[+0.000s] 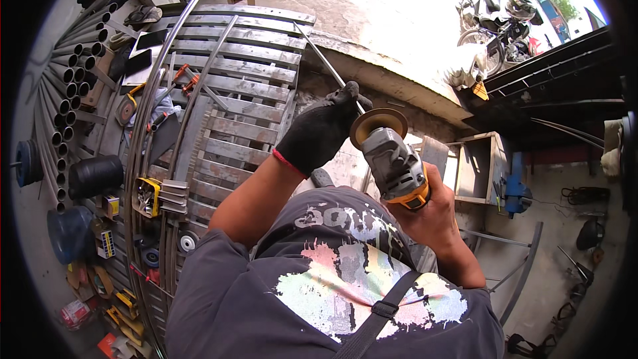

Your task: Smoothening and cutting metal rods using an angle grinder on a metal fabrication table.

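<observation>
My left hand (323, 125), in a black glove with a red cuff, is closed around a thin metal rod (325, 61). The rod slants away from me to the upper left, and its near end lies by the disc. My bare right hand (425, 207) grips the yellow and grey body of an angle grinder (392, 165). A round brown disc (379, 119) sits on the grinder's head, right beside the gloved fingers. Whether the disc touches the rod, or is spinning, I cannot tell.
On my left stands a slatted metal table (242, 100) with long bent tubes (137, 139), a yellow box of small parts (146, 197) and tools. Stacked pipes (68, 90) lie beyond it. To the right are a wooden box frame (488, 166) and a blue vise (516, 186).
</observation>
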The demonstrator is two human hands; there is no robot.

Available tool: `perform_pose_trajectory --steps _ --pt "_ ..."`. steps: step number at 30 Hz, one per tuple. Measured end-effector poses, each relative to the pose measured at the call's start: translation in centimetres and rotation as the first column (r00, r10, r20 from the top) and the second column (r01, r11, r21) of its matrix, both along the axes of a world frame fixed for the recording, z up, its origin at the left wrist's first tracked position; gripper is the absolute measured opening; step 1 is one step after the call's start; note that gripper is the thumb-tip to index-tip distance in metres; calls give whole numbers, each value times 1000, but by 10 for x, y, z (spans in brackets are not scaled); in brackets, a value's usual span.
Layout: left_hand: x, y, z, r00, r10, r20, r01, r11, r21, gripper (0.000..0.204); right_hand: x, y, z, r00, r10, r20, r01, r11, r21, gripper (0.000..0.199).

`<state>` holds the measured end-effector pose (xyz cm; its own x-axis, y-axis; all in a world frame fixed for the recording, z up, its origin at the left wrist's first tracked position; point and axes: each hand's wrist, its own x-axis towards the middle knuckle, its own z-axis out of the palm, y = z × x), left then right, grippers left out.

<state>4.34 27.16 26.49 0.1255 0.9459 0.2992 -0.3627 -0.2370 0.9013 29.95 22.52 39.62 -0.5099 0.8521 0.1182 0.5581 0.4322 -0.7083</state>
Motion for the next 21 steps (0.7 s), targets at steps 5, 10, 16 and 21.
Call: perform_pose_trajectory --steps 5,10,16,21 --pt "1 -3 15 987 55 -153 -54 998 12 34 -1 -3 7 1000 -17 19 18 997 -79 59" --pt "-1 6 10 755 -87 649 358 885 -298 31 -1 -3 11 999 -24 25 27 989 -142 58" --pt "-17 -18 27 705 424 -569 -311 905 289 23 15 6 9 999 -33 -18 27 967 -254 55" --pt "-66 -61 24 634 306 -710 -154 950 272 27 45 35 -11 985 -63 -162 -27 865 -501 65"
